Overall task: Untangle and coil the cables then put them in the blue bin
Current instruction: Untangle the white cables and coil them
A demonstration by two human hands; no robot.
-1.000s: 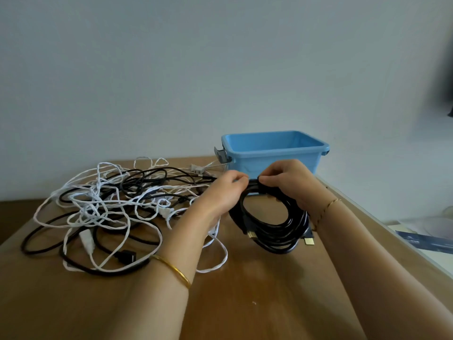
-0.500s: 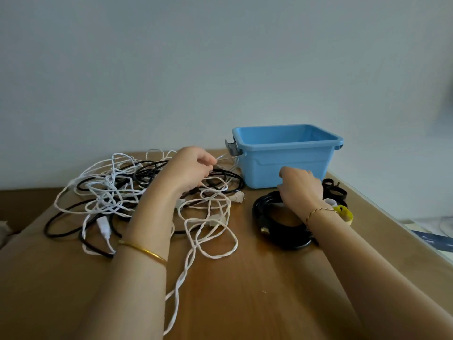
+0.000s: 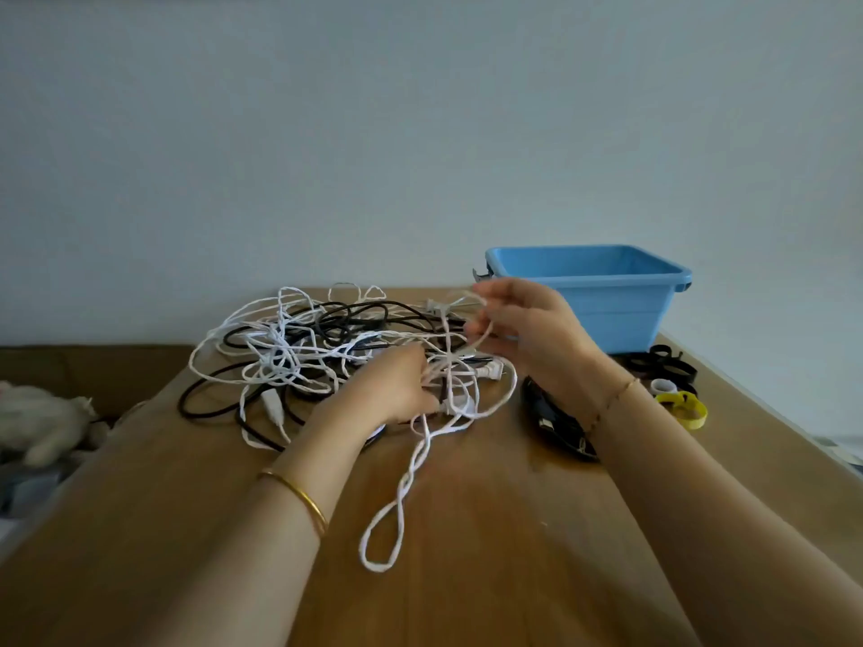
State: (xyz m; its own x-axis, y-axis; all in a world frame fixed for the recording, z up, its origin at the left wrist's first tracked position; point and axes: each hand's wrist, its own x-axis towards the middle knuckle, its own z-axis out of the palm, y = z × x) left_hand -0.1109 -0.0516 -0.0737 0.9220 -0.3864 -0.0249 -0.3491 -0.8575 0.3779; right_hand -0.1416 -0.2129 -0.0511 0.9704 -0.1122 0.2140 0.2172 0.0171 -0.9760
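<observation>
White cable (image 3: 280,366) now pinched by right hand (image 3: 527,333), black coil (image 3: 555,424) released.

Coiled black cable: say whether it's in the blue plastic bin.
No, the coiled black cable lies on the wooden table outside the blue plastic bin.

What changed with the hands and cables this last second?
The coiled black cable was set down by the blue bin and released. The right hand now pinches a white cable, lifted from the tangle; the left hand went into the tangle. Bin unmoved.
</observation>
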